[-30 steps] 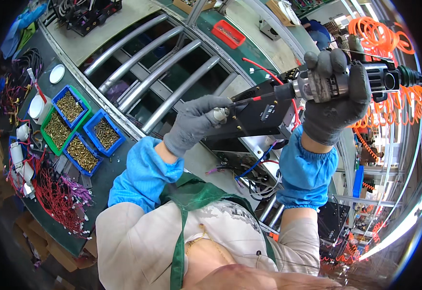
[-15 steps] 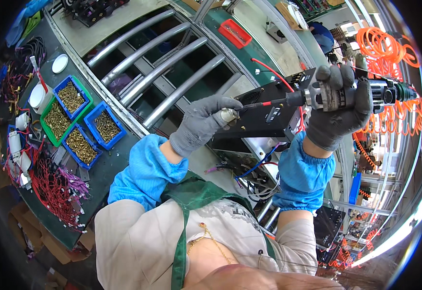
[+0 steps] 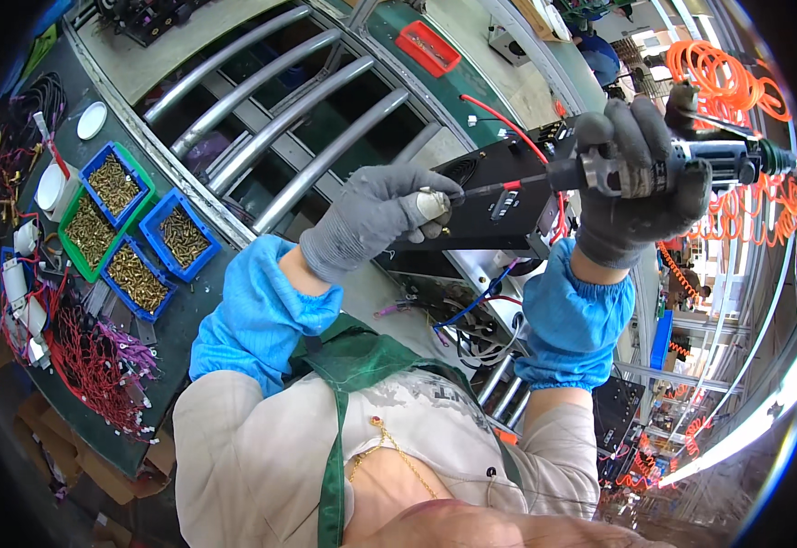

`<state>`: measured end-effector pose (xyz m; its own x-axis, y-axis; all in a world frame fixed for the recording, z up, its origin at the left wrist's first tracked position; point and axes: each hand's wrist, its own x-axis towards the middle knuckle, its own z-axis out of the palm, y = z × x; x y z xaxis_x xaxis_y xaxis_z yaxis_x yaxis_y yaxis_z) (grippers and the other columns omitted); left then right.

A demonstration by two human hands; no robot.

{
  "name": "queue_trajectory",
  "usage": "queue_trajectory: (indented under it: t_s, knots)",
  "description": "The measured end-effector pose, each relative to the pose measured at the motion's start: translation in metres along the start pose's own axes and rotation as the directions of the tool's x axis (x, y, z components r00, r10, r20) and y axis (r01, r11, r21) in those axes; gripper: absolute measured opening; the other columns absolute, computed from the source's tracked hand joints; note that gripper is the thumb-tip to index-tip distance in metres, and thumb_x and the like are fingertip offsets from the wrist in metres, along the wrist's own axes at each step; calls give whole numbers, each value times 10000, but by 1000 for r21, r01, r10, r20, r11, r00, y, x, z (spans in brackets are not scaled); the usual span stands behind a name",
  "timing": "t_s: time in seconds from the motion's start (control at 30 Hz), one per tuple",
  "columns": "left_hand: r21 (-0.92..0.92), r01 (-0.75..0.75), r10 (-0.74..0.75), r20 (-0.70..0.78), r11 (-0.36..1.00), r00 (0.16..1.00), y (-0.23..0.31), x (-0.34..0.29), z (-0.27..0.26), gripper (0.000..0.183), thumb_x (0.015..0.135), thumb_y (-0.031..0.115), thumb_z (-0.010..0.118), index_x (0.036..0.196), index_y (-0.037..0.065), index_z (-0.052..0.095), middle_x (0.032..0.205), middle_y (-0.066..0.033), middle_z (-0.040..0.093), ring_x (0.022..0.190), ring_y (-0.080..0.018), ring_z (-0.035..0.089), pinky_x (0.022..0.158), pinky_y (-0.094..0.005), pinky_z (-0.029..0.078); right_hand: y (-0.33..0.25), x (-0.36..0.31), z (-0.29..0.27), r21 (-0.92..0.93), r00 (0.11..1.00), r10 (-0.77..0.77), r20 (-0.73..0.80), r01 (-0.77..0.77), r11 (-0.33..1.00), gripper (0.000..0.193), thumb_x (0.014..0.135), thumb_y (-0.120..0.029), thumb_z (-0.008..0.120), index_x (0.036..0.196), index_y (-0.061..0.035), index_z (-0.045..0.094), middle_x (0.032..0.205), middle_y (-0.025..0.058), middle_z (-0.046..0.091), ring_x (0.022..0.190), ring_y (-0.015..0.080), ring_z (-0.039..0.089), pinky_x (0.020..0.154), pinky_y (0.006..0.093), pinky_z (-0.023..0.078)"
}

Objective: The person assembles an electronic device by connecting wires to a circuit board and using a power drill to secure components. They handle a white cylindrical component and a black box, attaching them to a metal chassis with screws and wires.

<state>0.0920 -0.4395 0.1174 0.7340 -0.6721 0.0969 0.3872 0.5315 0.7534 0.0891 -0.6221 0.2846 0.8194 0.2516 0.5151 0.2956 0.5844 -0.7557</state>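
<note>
My right hand (image 3: 631,173), in a grey work glove, is wrapped round the body of a power screwdriver (image 3: 723,163). The tool lies almost level, its long bit (image 3: 499,188) with a red band pointing left. At the bit's tip, my left hand (image 3: 371,219), also gloved, has its thumb and fingers pinched together. A pale worn patch covers the thumb tip. Below the fingers a tiny brass-coloured spot shows, too small to name; whatever they hold is mostly hidden. Behind the bit stands a black metal equipment case (image 3: 499,224) with loose wires below it.
At left, blue bins (image 3: 179,236) and a green tray (image 3: 72,239) hold many small brass screws beside a white tub (image 3: 52,189). Red wire bundles (image 3: 88,365) lie nearer. Metal rollers (image 3: 289,128) run beyond my left hand. Orange coiled hoses (image 3: 713,73) hang at right.
The view has shifted slightly, so the bench and bins sit further left. My left hand stays pinched at the bit tip, and my right hand keeps its hold on the power screwdriver, now slightly more tilted.
</note>
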Motion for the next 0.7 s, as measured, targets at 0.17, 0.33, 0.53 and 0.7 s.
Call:
queue_trajectory:
  t_s: [0.17,0.33,0.53,0.7]
  knots:
    - [34,-115,117,-92,993,989,-2,16,11,256,903,191,583,1078,6,607,855,-45,620,689,-72,588,556,-191,467,-7,16,-16,-21,999,43,17,-42,999,389,846,-265,540,1195,-112,458,700,-53,393,661,115,398,783,383,378]
    - [117,177,-188,97,977,977,-42,0,-6,302,919,223,545,1125,1,553,891,-84,626,733,-124,617,635,-220,498,-5,30,-50,-109,998,49,26,-46,993,310,844,-258,526,1094,-75,514,691,-54,402,649,120,390,753,372,365]
    - [-724,400,-168,373,563,912,-125,11,58,707,885,553,481,1373,55,361,1331,-107,448,1129,-254,513,953,-374,421,7,18,-66,-22,956,-22,-294,17,1000,260,816,-311,595,997,-128,558,748,0,463,670,145,461,806,417,444]
    - [-947,315,-36,314,66,949,-116,41,89,569,914,486,481,1305,75,450,1276,-103,513,1178,-260,492,1068,-444,334,8,8,-56,-1,898,-85,-433,94,996,299,794,-319,632,997,-116,548,755,7,473,675,156,482,760,442,475]
